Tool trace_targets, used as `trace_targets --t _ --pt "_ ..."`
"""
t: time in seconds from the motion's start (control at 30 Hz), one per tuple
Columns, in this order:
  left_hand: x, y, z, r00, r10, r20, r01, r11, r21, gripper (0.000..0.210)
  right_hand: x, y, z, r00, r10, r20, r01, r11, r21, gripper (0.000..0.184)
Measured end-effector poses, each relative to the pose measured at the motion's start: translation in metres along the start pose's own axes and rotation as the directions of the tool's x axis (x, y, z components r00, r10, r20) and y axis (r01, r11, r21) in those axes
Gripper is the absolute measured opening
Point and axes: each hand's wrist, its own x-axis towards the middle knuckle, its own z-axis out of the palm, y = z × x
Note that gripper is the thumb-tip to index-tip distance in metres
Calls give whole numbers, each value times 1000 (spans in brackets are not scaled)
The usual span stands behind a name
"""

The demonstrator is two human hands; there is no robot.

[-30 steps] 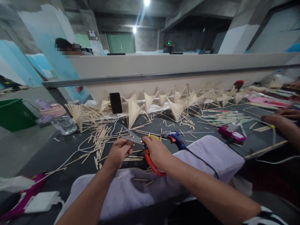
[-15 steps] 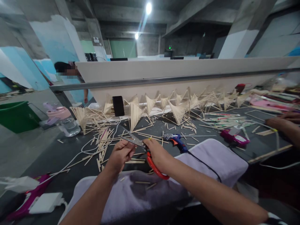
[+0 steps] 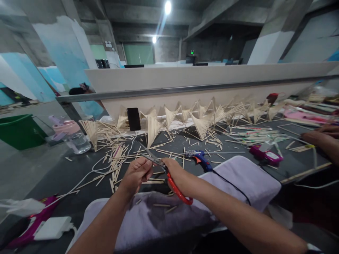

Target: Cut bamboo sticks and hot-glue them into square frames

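Over the lap cloth [image 3: 238,176] | scissors [image 3: 156,161] point up-left | right hand [image 3: 177,174] fingers closed on handles | left hand [image 3: 137,173] pinches blade

Your right hand [image 3: 177,174] grips red-handled scissors [image 3: 169,174]; your left hand [image 3: 137,174] pinches at the blades, above a stick-strewn table [image 3: 66,169].

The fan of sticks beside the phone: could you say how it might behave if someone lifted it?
The stick fan is probably light, being only thin sticks. It looks fragile, slender pieces joined at a narrow end. Standing upright, it may tip easily.
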Motion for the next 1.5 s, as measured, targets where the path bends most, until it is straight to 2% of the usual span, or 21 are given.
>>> trace_targets --t 0.13,0.23,0.4,0.63,0.77,0.9,1.03,1.27,1.5 --pt "0 0 1 999 35 5 -34 999 -4 35 -3 -1 -5 990 -82 -119 45 957 -288 50" --pt "1 -1 2 999 39 -22 -40 998 -55 29 -5 -1 -7 983 -120 -141 51 907 -418 52" --pt "0 0 1 1000 15 -25 -16 999 -28 29 -7 1 -7 982 -138 -132 72 908 -414 50" --pt "1 -1 -1 999 35 16 -35 999 29 37 -12 -4 -14 995 -96 -37 79 941 -328 49" --pt "1 -1 -2 999 40 33 -41 998 51 40 -12 -4 -16 995 -101 -21 88 937 -339 49" --pt "0 0 -1 999 21 42 -22 999 41 35 -13 -1 -15 992 -118 -42 93 919 -384 55" --pt "-1 0 1 1000 -9 15 9 1000 23 30 -14 -2 -16 990 -106 -90 55 892 -448 45" --pt "-1 3 2 999 19 49 -24 995 93 38 -16 -2 -18 995 -103 -2 95 927 -363 52" --pt "0 2 1 998 -4 64 -1 997 83 33 -17 -5 -15 993 -95 -62 65 925 -374 36"
